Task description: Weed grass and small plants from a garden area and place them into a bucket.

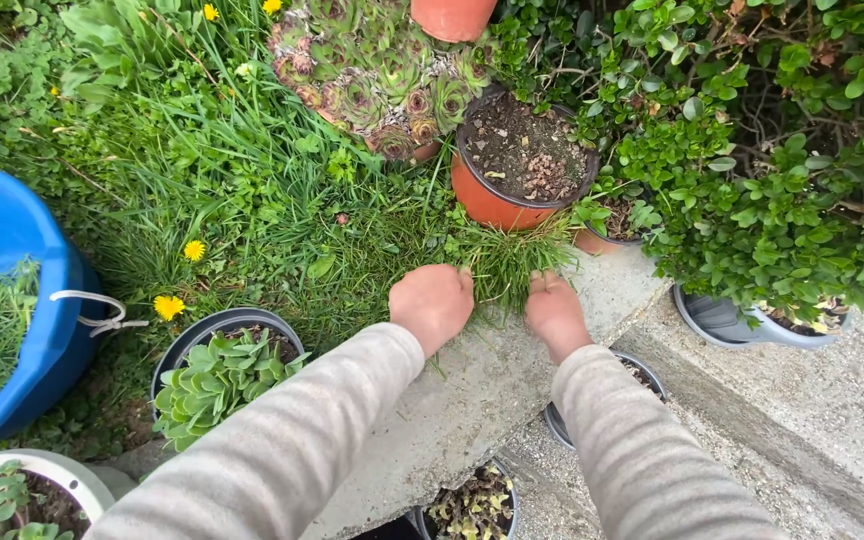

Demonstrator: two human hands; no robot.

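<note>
1. A tuft of grass point(504, 262) spills over the top edge of a concrete ledge point(472, 400), just below an orange pot of bare soil point(512, 175).
2. The left hand point(433, 303) is curled at the left side of the tuft, its grip closed into the blades.
3. The right hand point(555, 312) sits at the right side of the tuft, fingertips buried in the grass; I cannot tell whether its grip is closed on any blades.
4. Both arms wear grey striped sleeves point(282, 450) and reach across the ledge.
5. A clump of rosette succulents point(377, 75) stands behind the orange pot, and a leafy green shrub point(772, 190) fills the right side.
6. Left of the hands, a black pot of pale green succulents point(217, 375) stands in the grass near two yellow dandelions point(169, 306).
7. A blue tub point(12, 290) holding cut greenery lies at the far left, well apart from the hands.
</note>
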